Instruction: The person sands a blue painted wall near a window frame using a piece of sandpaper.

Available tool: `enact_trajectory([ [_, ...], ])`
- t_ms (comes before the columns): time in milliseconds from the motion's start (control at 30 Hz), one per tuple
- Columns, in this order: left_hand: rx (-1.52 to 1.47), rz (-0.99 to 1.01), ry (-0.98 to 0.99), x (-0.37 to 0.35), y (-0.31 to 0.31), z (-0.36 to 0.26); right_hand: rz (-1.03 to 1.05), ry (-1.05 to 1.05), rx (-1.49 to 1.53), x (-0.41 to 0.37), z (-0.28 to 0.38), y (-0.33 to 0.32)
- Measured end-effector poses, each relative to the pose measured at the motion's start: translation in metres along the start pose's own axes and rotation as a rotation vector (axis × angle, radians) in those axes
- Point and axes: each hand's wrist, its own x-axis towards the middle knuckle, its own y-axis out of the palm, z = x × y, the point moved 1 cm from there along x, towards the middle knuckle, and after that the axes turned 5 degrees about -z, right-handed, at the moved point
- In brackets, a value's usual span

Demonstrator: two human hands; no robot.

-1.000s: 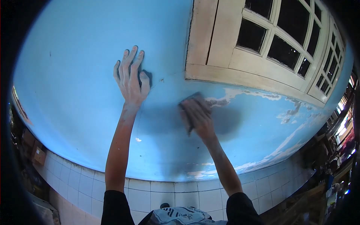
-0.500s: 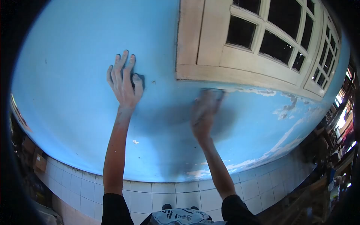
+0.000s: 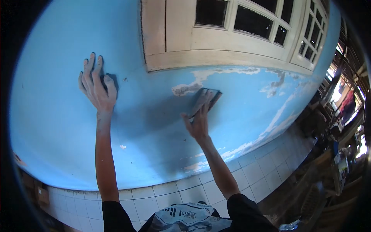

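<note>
My left hand [image 3: 99, 89] lies against the blue painted wall [image 3: 50, 116], fingers spread and pointing up, with nothing in it. Lower and to the right, my right hand [image 3: 199, 124] presses a flat grey piece of sandpaper [image 3: 215, 99] to the wall below the window. Its fingers lie over the sheet and partly hide it. Just above and left of the sandpaper is a bare grey-white patch of peeled paint [image 3: 186, 89], which runs on to the right under the window frame.
A cream wooden window frame [image 3: 220, 43] with dark panes fills the upper right. More flaked paint [image 3: 276, 120] marks the lower right wall. White tiles [image 3: 193, 195] cover the floor along its foot. A cardboard box [image 3: 41, 195] stands at left; cluttered timber [image 3: 324, 197] is at right.
My view has shifted to the right, so the wall and window sit further left. My right hand, blurred before, is lower relative to the window; the peeled patch beside it shows now.
</note>
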Motion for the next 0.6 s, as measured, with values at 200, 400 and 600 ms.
enact_trajectory([
  [200,-0.027,-0.028,0.015,0.001,-0.001,0.0,-0.036,-0.032,-0.014,-0.008,-0.002,0.008],
  [400,-0.076,-0.044,0.069,-0.006,-0.001,0.003,-0.051,0.185,-0.175,0.014,-0.023,-0.024],
  [600,-0.174,0.05,0.057,-0.039,0.001,-0.041,-0.206,0.1,-0.316,0.077,-0.109,-0.091],
])
